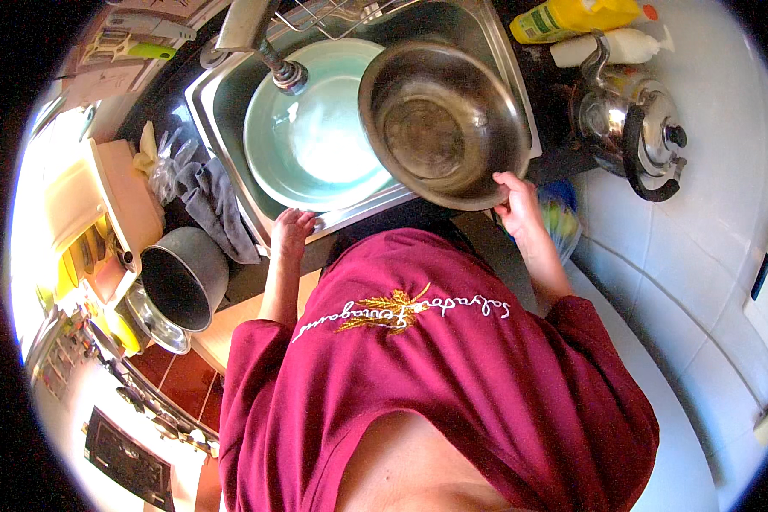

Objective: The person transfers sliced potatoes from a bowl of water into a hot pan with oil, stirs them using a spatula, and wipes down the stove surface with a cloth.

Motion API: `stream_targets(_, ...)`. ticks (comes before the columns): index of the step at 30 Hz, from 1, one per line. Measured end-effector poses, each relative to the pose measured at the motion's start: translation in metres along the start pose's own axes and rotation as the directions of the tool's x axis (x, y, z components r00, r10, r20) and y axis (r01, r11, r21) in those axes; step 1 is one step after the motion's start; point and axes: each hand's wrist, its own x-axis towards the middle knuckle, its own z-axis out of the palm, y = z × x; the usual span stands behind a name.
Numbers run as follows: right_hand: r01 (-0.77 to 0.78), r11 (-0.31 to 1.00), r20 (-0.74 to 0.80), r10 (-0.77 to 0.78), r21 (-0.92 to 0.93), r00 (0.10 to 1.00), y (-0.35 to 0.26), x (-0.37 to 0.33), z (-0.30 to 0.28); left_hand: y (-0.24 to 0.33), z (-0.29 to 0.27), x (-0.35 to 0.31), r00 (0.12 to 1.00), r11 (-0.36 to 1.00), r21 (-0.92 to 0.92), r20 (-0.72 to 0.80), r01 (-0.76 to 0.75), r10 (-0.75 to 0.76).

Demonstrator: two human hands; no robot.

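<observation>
A wide, dull metal basin (420, 136) is tilted over the right part of the sink, its hollow side showing. My right hand (515, 205) is closed on its near right rim, thumb on the inside; the other fingers are mostly hidden behind the rim. The basin overlaps a pale turquoise plastic basin (269, 141), which sits in the steel sink (249, 200) under the tap (288, 75). At the sink's front edge rests my left hand (293, 229), fingers loosely bent, holding nothing that I can see. It is close to the turquoise basin's near side.
Left of the sink lie a grey cloth (212, 200) and a dark cooking pot (182, 277). A shiny kettle (627, 128) stands on the right, with a yellow bottle (572, 19) and a white pump bottle (610, 47) behind it. A wire rack (337, 17) spans the sink's far side.
</observation>
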Motion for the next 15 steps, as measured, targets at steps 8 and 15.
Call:
stream_targets(8, -0.703, 0.588, 0.697, 0.303, 0.401, 0.650, 0.019, 0.030, 0.002, -0.004, -0.003, 0.001, 0.999, 1.000, -0.010, -0.022, -0.029, 0.029)
stream_targets(15, -0.878, 0.245, 0.859, 0.217, 0.411, 0.463, 0.012, 0.043, -0.002, 0.000, 0.014, -0.008, 0.994, 0.997, -0.048, -0.099, -0.056, 0.051)
